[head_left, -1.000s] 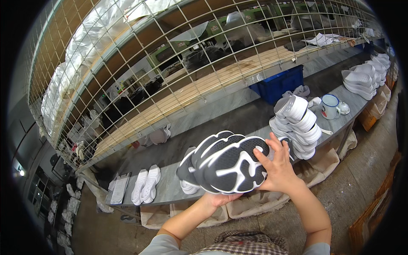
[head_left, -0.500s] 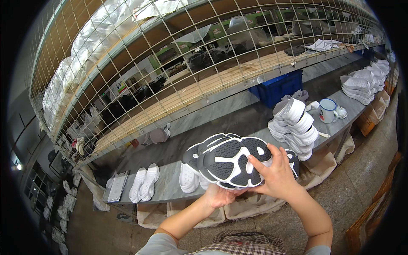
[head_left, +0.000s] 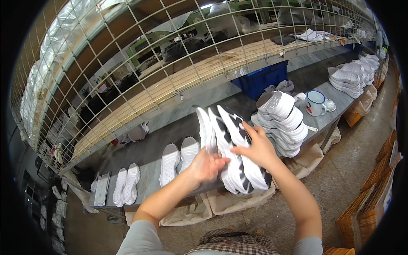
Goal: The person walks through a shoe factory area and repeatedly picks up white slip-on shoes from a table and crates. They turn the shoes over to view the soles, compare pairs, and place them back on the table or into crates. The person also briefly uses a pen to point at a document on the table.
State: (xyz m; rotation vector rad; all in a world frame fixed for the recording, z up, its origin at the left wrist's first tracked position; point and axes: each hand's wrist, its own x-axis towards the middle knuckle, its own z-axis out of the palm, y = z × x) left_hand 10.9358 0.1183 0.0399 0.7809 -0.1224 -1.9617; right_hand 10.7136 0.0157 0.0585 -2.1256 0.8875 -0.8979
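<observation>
A stack of white shoe soles (head_left: 241, 140) with black tread stands tilted on edge between my hands, above the table's front edge. My right hand (head_left: 258, 148) clasps the stack from its right side, thumb across the upper edges and fingers over the far side. My left hand (head_left: 206, 166) is at the stack's left side, fingers curled against the lower edges; part of its grip is hidden. The leftmost sole (head_left: 206, 129) leans slightly apart from the others. Left of my hands, a pair of white soles (head_left: 170, 163) lies on the grey table (head_left: 146, 180).
Another sole pair (head_left: 126, 185) and a clipboard (head_left: 102, 189) lie at the left end. To the right are a tall sole pile (head_left: 281, 123), an enamel mug (head_left: 315, 103), more soles (head_left: 345, 80) and a blue crate (head_left: 263, 80). Wire mesh (head_left: 170, 55) rises behind; cloth bins (head_left: 242, 204) hang below.
The soles have turned from tread side up to standing on edge, fanning slightly apart. A sole pair they partly covered now shows on the table. The view has shifted a little.
</observation>
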